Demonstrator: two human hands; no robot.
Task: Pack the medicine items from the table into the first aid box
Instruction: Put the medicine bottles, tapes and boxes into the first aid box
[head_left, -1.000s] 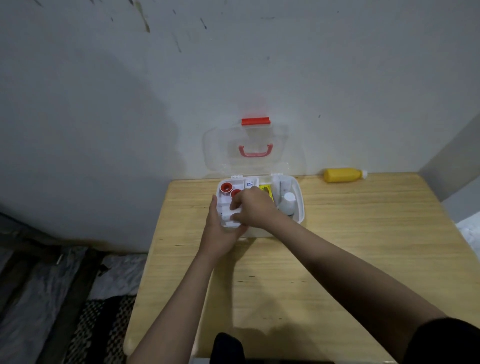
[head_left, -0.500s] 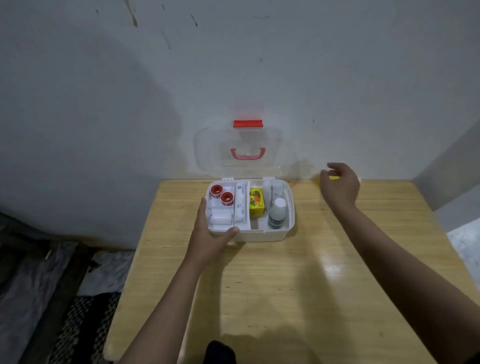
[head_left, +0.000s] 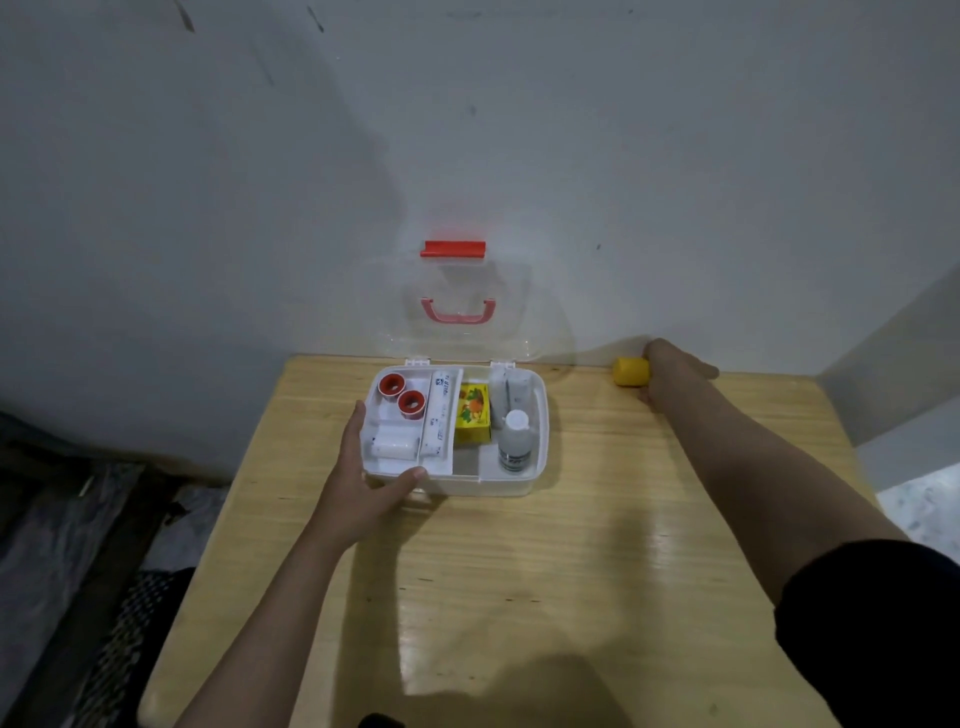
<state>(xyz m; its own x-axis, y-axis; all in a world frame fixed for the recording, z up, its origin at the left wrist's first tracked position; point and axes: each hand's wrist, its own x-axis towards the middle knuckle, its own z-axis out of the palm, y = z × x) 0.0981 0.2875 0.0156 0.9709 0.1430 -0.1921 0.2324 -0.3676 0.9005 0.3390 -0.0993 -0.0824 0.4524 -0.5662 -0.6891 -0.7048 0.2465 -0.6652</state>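
Observation:
The white first aid box stands open on the wooden table, its clear lid with red handle leaning on the wall. Inside lie two red-capped tape rolls, a white bandage roll, a long white tube, a yellow carton and a white bottle. My left hand grips the box's front left corner, thumb along the front wall. My right hand is closed around a yellow bottle lying at the table's far edge; only its left end shows.
A grey wall rises directly behind the table. To the left, the floor holds dark cloth and plastic sheeting. A grey side wall meets the table's far right corner.
My right hand left the box, crossed to the far right and closed on the yellow bottle. My left hand stayed on the box's left corner.

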